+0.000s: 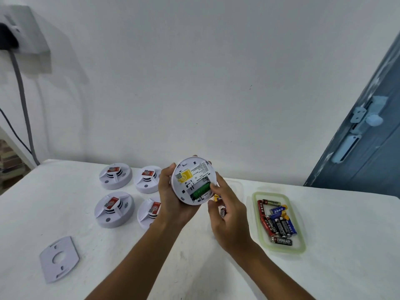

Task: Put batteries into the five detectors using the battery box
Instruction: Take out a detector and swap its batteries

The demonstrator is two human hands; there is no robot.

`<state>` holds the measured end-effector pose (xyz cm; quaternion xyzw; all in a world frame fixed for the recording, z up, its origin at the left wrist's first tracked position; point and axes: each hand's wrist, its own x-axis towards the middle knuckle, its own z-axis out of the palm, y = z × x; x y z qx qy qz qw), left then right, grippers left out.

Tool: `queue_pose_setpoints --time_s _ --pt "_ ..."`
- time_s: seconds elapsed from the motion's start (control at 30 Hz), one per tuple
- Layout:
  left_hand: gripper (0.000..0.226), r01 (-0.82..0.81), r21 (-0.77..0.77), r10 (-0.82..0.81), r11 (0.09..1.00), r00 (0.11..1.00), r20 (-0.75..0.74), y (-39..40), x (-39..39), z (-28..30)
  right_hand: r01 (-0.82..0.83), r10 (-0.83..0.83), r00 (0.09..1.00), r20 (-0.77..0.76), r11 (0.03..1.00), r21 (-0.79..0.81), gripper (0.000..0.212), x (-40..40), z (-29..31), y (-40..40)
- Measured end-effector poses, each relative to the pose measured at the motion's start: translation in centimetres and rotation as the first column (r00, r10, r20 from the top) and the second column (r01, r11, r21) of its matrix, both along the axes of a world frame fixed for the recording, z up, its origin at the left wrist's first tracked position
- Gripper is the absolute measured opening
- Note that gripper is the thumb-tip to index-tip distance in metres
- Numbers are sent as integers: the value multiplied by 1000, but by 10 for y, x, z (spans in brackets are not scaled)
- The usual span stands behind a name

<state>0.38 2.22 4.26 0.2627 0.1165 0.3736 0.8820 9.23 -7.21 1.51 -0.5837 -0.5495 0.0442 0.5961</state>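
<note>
My left hand (171, 202) grips a round white detector (190, 180) raised above the table, its back turned to me. A green battery (201, 190) lies in its open compartment. My right hand (227, 211) presses a thumb on the green battery's right end and holds other batteries (223, 211) curled in its fingers. Several white detectors (114, 210) with red stickers rest face up on the table at the left. The clear battery box (279, 221) with several batteries sits at the right.
A grey mounting plate (59, 258) lies near the table's front left. A clear lid (234, 187) lies behind my right hand. The white table meets a white wall; a blue-grey door (368, 148) stands at the right, and cables (21, 100) hang at the left.
</note>
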Motion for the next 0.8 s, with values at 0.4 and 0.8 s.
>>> queue_pose_setpoints --time_s 0.4,0.8 --pt "67 34 40 -34 999 999 -6 0 1 -3 12 -14 998 -61 999 -35 30 3 0 1" --pt "50 -79 52 85 996 986 -142 -13 10 -2 169 -236 869 -435 968 -187 14 1 8 8"
